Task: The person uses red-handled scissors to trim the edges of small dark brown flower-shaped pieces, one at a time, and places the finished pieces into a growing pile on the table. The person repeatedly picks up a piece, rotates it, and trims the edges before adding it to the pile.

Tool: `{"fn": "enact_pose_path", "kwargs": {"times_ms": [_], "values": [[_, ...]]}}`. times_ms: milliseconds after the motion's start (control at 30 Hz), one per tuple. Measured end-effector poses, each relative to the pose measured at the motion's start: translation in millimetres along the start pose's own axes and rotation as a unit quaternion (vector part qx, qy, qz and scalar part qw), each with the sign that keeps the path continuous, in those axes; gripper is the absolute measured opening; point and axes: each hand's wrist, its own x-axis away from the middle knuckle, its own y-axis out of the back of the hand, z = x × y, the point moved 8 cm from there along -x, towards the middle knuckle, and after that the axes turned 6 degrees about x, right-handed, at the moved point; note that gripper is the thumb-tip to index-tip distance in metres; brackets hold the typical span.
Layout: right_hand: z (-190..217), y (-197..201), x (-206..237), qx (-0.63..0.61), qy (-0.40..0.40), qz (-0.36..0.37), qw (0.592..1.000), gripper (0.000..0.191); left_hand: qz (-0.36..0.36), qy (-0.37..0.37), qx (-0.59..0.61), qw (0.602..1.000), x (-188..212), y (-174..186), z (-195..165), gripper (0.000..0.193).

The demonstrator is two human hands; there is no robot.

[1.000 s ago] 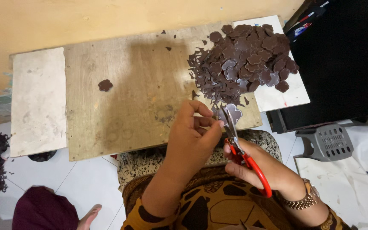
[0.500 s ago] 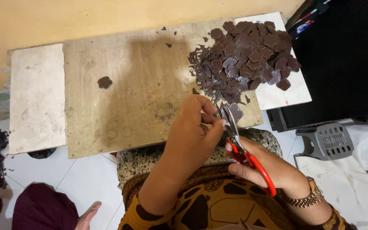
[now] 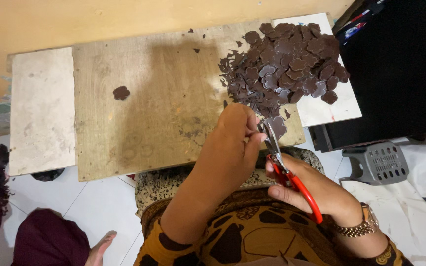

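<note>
My left hand (image 3: 232,148) pinches a thin, dark brown flower-shaped piece (image 3: 277,125) at the near edge of the worn wooden surface (image 3: 163,108), while my right hand (image 3: 316,194) is clenched around the red-handled scissors (image 3: 284,170), blades on the piece. A heap of matching scalloped cutouts (image 3: 287,64) crowds the far right; one lone cutout (image 3: 121,92) lies left amid bare board.

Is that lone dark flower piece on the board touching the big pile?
Apart. The head view shows the lone piece at the board's left, with bare wood between it and the pile.
</note>
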Motion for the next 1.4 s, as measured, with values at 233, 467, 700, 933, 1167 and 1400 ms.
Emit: {"fn": "enact_pose_path", "kwargs": {"times_ms": [233, 467, 700, 933, 1167, 1400], "values": [[4.2, 2.4, -1.0, -0.005, 0.012, -0.011, 1.000, 0.043, -0.008, -0.013, -0.009, 1.000, -0.4, 0.5, -2.2, 0.023], [2.6, 2.3, -1.8, -0.009, 0.001, -0.009, 1.000, 0.042, -0.014, 0.040, 0.015, 0.999, 0.1, -2.0, 5.9, 0.025], [3.5, 2.7, -3.2, 0.013, 0.015, -0.021, 1.000, 0.041, -0.037, 0.033, 0.031, 0.998, 2.7, -2.0, 6.5, 0.026], [4.5, 3.0, -2.0, 0.005, 0.022, -0.024, 0.999, 0.045, -0.062, 0.038, 0.058, 0.996, 7.1, -1.3, 7.5, 0.028], [6.1, 2.6, -1.0, -0.003, 0.039, -0.018, 0.999, 0.047, -0.041, 0.038, 0.047, 0.997, 5.4, -0.6, 5.7, 0.027], [7.7, 2.5, 0.8, -0.028, 0.031, -0.010, 0.999, 0.045, -0.030, 0.040, 0.025, 0.998, 5.1, 2.4, 4.2, 0.025]]}}
